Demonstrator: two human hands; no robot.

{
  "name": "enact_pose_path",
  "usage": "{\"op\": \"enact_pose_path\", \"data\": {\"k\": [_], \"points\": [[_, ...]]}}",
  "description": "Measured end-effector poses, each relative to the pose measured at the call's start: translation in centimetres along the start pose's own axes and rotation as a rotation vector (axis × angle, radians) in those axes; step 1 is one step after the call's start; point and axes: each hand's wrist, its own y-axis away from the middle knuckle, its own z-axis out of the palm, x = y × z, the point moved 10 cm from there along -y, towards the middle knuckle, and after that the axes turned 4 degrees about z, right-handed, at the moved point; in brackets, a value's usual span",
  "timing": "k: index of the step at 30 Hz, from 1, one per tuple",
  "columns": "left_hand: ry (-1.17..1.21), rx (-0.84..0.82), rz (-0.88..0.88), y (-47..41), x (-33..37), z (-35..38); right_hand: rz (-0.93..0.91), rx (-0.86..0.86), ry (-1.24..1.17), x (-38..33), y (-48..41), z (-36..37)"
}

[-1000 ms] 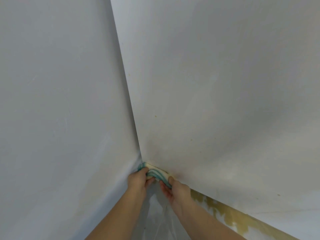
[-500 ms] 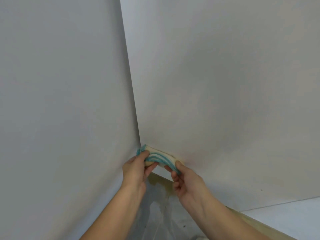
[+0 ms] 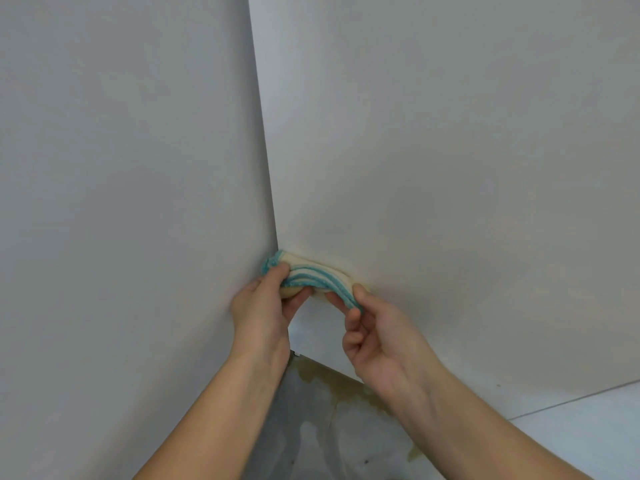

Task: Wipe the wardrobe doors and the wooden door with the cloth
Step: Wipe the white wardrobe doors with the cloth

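The folded cloth (image 3: 311,273), cream with teal stitched edges, is sitting a little below the middle of the view, toward 6 o'clock, pressed into the corner where the left white panel (image 3: 121,202) is meeting the right white panel (image 3: 450,168). Its cream face is lying against the right panel, and its teal end at 9 o'clock is touching the seam. The left hand (image 3: 263,306) is coming up from 7 o'clock, and its fingers (image 3: 273,277) are curling over the cloth's left end and pinching it against the thumb underneath. The right hand (image 3: 377,337) is reaching in from 5 o'clock, its thumb and forefinger pinching the cloth's right end while the other fingers are curling loosely below. Between the forearms, toward 6 o'clock, the grey floor (image 3: 311,445) is showing a yellowish stain running along the right panel's lower edge.
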Motion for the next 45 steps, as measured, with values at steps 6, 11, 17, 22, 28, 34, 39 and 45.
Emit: {"op": "enact_pose_path", "data": {"k": [6, 11, 17, 22, 28, 34, 39, 45], "points": [[0.129, -0.031, 0.053, 2.1, 4.5, 3.1, -0.061, -0.098, -0.013, -2.9, 4.1, 3.9], [0.253, -0.102, 0.139, 4.7, 8.6, 6.3, -0.116, -0.188, -0.05, -5.1, 7.1, 6.6], [0.268, -0.331, 0.26, 7.6, 12.8, 10.1, -0.266, -0.346, -0.05, -7.9, 10.7, 8.7], [0.11, -0.456, 0.373, 8.7, 10.9, 8.8, -0.376, -0.344, 0.12, -7.2, 11.4, 4.9], [-0.176, -0.208, 0.01, 4.0, -5.1, -1.3, -0.173, 0.019, 0.297, 1.0, 2.5, -8.6], [-0.385, -0.011, -0.341, 0.6, -18.1, -10.0, 0.034, 0.182, 0.552, 7.5, -7.0, -18.8], [-0.422, 0.106, -0.53, -2.6, -24.8, -12.8, 0.176, 0.305, 0.694, 10.0, -13.2, -22.7], [-0.45, 0.129, -0.616, -5.8, -28.7, -12.5, 0.167, 0.397, 0.656, 10.1, -17.4, -24.3]]}}
